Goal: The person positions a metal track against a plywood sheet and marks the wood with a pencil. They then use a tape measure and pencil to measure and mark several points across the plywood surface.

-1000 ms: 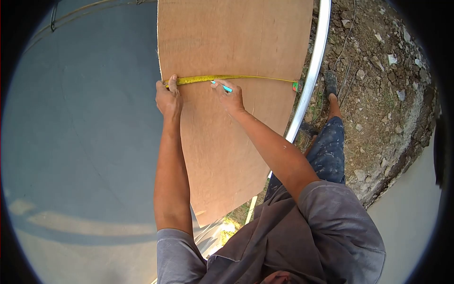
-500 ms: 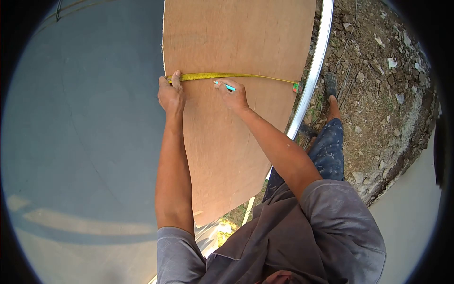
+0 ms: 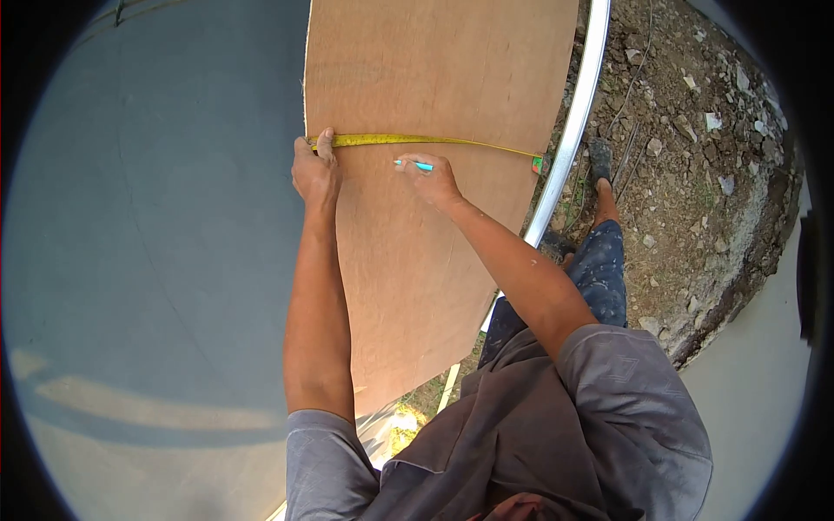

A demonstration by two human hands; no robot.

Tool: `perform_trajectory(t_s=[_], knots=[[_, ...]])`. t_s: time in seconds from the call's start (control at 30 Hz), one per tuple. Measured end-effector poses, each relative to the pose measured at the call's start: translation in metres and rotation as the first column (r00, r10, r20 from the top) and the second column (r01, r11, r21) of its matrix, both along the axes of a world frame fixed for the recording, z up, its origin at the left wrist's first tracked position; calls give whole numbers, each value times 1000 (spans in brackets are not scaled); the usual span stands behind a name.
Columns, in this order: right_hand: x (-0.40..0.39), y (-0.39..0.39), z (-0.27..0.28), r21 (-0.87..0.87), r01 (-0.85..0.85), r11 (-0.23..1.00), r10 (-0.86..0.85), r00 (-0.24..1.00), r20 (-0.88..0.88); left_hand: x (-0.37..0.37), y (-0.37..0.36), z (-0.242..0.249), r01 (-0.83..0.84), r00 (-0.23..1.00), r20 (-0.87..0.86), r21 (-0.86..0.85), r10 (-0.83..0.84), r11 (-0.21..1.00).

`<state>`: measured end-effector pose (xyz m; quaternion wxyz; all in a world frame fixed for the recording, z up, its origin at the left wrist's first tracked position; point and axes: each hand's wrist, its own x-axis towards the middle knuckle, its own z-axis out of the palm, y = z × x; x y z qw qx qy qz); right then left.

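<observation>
A yellow tape measure (image 3: 391, 139) stretches across a plywood sheet (image 3: 434, 69), its green and red case (image 3: 539, 164) sitting at the right edge of the wood. At the left edge, my left hand (image 3: 318, 170) pinches the end of the blade between thumb and fingers. My right hand (image 3: 432, 181) holds a light-blue pen (image 3: 415, 165) just below the blade, near the middle of the sheet, tip pointing left.
A grey wall (image 3: 174, 226) rises along the left side. To the right of the plywood runs a shiny metal rail (image 3: 569, 130), with rubble-strewn soil (image 3: 673, 174) beyond it. My shod foot (image 3: 600, 161) stands on that soil.
My right hand and the pen have shifted very slightly, the pen now lying nearly level. The left hand keeps its pinch on the tape; the view has moved a little.
</observation>
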<state>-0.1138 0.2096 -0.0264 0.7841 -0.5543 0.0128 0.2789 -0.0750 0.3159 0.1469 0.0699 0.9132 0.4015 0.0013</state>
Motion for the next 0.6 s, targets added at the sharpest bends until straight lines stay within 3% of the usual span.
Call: perform_trajectory(t_s=[0.1, 0.13, 0.2, 0.23, 0.3, 0.37, 0.4, 0.5, 0.53, 0.6], knots=[[-7, -42, 1, -46, 52, 998, -53, 998, -23, -5, 4, 7, 0, 998, 60, -121, 7, 993], [-10, -64, -8, -79, -5, 997, 3, 1000, -22, -8, 7, 6, 6, 996, 92, -131, 7, 991], [-16, -129, -17, -183, -72, 981, 58, 995, -78, -18, 12, -2, 135, 932, 361, -269, -30, 954], [-19, -168, -24, -243, -81, 967, 43, 987, -158, -20, 9, -2, 169, 905, 424, -254, -47, 952], [-30, -259, -43, -391, 11, 920, -79, 984, -158, -18, 2, 5, 197, 883, 464, -224, -74, 955], [-57, -363, -71, -576, 172, 799, -163, 984, 68, -20, 0, 4, 221, 860, 500, -194, -97, 956], [-71, -411, -59, -668, 139, 731, -214, 976, -31, -21, 5, 0, 208, 863, 497, -174, -97, 962], [-140, -540, -73, -766, 302, 568, -409, 911, 56, -21, 13, -4, 167, 891, 448, -174, -73, 970], [-162, -568, -65, -848, 252, 466, -463, 886, 9, -23, 15, -5, 172, 886, 456, -165, -79, 971], [-209, -591, -44, -831, 301, 468, -631, 772, -75, -32, 20, -14, 182, 869, 484, -128, -99, 975]])
